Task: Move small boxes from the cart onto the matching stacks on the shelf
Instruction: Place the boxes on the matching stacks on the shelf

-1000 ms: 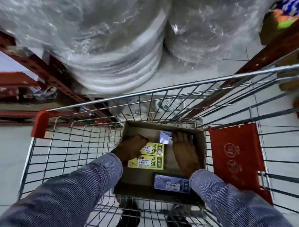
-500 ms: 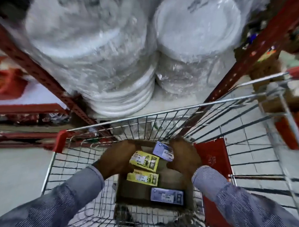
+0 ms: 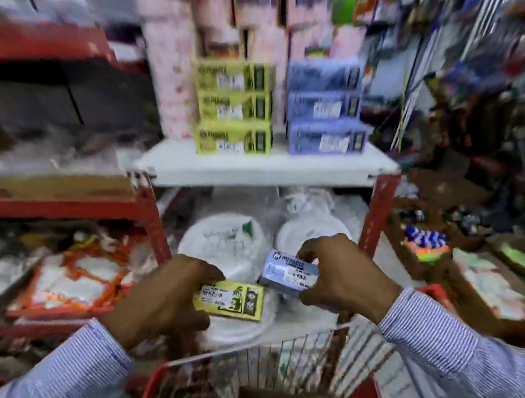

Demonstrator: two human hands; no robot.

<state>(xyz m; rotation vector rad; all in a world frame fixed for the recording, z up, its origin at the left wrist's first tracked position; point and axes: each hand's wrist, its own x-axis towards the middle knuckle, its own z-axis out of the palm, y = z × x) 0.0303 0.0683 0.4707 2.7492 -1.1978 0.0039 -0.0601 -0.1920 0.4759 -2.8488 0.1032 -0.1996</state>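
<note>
I have the left hand [image 3: 166,296] closed around a yellow box [image 3: 229,299], and the right hand [image 3: 346,276] pinching a blue box [image 3: 290,273] between thumb and fingers. Both boxes are in the air at about 6 o'clock from the white shelf [image 3: 266,168], above the front rim of the cart [image 3: 232,353], close together but apart.

By my reading the carry is about half made: the boxes are out of the cart, not yet on the stacks. The yellow stack [image 3: 234,106] stands three high at 11 o'clock, the blue stack [image 3: 325,106] three high at 1 o'clock, just beside it. How many boxes are left in the cart I cannot tell.

The yellow box lies with its long axis from 9 to 3 o'clock, dipping rightward; the blue box runs likewise, label up.
</note>
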